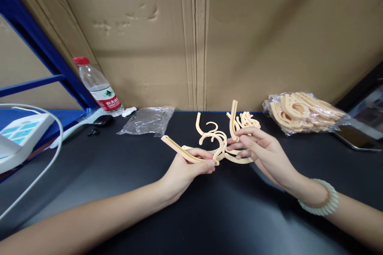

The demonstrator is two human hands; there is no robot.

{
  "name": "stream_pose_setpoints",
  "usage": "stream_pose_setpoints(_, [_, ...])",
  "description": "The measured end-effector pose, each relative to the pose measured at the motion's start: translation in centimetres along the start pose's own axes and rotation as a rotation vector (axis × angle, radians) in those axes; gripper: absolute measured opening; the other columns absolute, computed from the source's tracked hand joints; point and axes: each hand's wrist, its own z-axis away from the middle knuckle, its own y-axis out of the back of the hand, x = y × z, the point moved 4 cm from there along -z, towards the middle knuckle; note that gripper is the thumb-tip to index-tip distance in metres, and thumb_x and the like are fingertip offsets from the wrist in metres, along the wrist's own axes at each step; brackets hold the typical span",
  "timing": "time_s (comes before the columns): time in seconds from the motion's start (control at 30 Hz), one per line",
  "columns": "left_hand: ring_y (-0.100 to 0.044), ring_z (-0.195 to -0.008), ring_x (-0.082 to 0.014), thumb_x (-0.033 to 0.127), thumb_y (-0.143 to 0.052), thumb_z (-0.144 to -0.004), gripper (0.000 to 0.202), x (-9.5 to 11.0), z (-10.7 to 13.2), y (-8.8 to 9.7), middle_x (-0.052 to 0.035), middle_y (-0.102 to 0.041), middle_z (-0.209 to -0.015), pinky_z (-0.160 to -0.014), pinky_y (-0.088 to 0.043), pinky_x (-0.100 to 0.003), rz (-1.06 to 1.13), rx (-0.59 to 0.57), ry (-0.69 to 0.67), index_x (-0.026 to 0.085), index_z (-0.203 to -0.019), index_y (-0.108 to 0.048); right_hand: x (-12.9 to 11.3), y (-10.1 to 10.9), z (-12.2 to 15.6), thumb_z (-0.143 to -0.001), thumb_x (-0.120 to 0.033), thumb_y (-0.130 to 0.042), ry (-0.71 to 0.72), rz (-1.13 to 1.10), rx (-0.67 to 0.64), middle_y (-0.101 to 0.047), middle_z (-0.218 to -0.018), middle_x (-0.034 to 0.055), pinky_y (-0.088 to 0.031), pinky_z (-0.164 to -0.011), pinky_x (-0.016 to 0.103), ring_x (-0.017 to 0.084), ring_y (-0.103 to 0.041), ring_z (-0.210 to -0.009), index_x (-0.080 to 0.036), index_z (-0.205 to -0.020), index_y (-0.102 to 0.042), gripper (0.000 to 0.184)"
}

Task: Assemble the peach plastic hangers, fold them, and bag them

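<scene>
- Left hand (187, 167): I see thumb and fingertips pinched on a long, flat cream plastic strip (178, 149) that slants up toward 10 o'clock.
- Right hand (260, 149): the fingers grip an upright cream plastic hook (233, 121) and rest against the tangle of curved cream hooks (215, 139). This tangle sits between both hands, over the middle of the matte black tabletop (191, 215).
- Risk, as I judge it: the curved ends interlock, so a sharp pull could drag the whole tangle, flick a piece off the table, or bend a thin stem.
- Risk: the plastic looks smooth, so a light pinch may slip.
- Textures: the hooks are rigid, glossy and ribbed along the edges.
- Surroundings: a crinkled clear bag of hooks (302, 111) lies at 2 o'clock and a flattened clear empty bag (148, 119) at 11. A red-capped water bottle (97, 85) stands at 10, with a corrugated cardboard wall (149, 28) at 12.
</scene>
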Motion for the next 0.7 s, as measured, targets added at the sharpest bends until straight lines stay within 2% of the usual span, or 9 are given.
stream_pose_setpoints(0.17, [-0.066,-0.065,-0.0107,0.016,-0.085,-0.064,0.016,0.0,-0.1,0.0,-0.0029,-0.07,-0.07,-0.063,-0.053,-0.019,-0.012,-0.026,0.009,0.011,-0.072,-0.072,1.8,-0.5,0.0,-0.078,-0.034,-0.076,-0.135,-0.172,0.005,-0.071,-0.087,0.0053,-0.055,-0.083,0.032,0.018,-0.068,-0.085,-0.018,-0.084,-0.071,0.017])
stream_pose_setpoints(0.27, [-0.066,-0.065,-0.0106,0.016,-0.085,-0.063,0.016,0.0,0.0,0.0,-0.0031,-0.07,-0.071,-0.062,-0.052,-0.018,-0.016,-0.027,0.015,0.011,-0.072,-0.072,2.4,-0.3,-0.3,-0.073,-0.034,-0.08,-0.156,-0.182,0.05,-0.068,-0.081,0.0041,-0.053,-0.085,0.031,0.016,-0.065,-0.082,-0.017,-0.076,-0.072,0.019])
stream_pose_setpoints(0.33, [-0.065,-0.065,-0.0105,0.016,-0.085,-0.064,0.017,0.0,0.0,0.0,-0.0035,-0.07,-0.071,-0.062,-0.052,-0.019,-0.017,-0.03,0.017,0.011,-0.073,-0.072,2.4,-0.1,-0.4,-0.071,-0.034,-0.081,-0.16,-0.169,0.092,-0.066,-0.074,0.0028,-0.053,-0.079,0.027,0.013,-0.062,-0.075,-0.016,-0.072,-0.07,0.021])
stream_pose_setpoints(0.43, [-0.065,-0.065,-0.0108,0.017,-0.084,-0.064,0.017,0.0,0.0,0.0,-0.0043,-0.07,-0.073,-0.063,-0.052,-0.019,-0.024,-0.027,0.021,0.01,-0.072,-0.071,1.3,0.6,-0.7,-0.077,-0.04,-0.074,-0.097,-0.062,0.13,-0.06,-0.064,0.0016,-0.046,-0.056,0.023,0.011,-0.054,-0.058,-0.015,-0.064,-0.065,0.029])
stream_pose_setpoints(0.5, [-0.065,-0.066,-0.0113,0.018,-0.085,-0.064,0.017,0.0,0.0,0.0,-0.0048,-0.07,-0.074,-0.062,-0.052,-0.02,-0.029,-0.021,0.025,0.01,-0.071,-0.071,-0.6,1.7,-1.1,-0.084,-0.042,-0.065,0.086,0.132,0.169,-0.058,-0.062,0.0016,-0.04,-0.049,0.023,0.01,-0.049,-0.052,-0.016,-0.063,-0.063,0.033])
stream_pose_setpoints(0.6, [-0.065,-0.066,-0.0117,0.018,-0.084,-0.064,0.017,0.0,-0.1,0.1,-0.0047,-0.069,-0.075,-0.063,-0.052,-0.02,-0.037,-0.02,0.027,0.011,-0.071,-0.071,-4.1,3.9,-2.0,-0.087,-0.036,-0.06,0.442,0.652,0.203,-0.062,-0.068,0.0026,-0.042,-0.054,0.026,0.013,-0.053,-0.058,-0.019,-0.072,-0.064,0.023])
stream_pose_setpoints(0.63, [-0.064,-0.066,-0.0116,0.018,-0.084,-0.064,0.017,0.0,-0.1,0.1,-0.0045,-0.069,-0.075,-0.063,-0.052,-0.02,-0.039,-0.02,0.026,0.011,-0.071,-0.071,-4.8,4.5,-2.3,-0.086,-0.034,-0.061,0.5,0.854,0.151,-0.063,-0.07,0.0028,-0.042,-0.056,0.027,0.014,-0.054,-0.06,-0.019,-0.076,-0.066,0.019])
stream_pose_setpoints(0.7, [-0.064,-0.066,-0.0111,0.017,-0.084,-0.064,0.017,0.0,-0.2,0.2,-0.0039,-0.069,-0.075,-0.063,-0.051,-0.02,-0.041,-0.021,0.025,0.011,-0.072,-0.071,-5.1,5.9,-3.3,-0.084,-0.035,-0.062,0.443,1.178,-0.026,-0.064,-0.07,0.0023,-0.041,-0.056,0.027,0.015,-0.055,-0.061,-0.02,-0.084,-0.067,0.016])
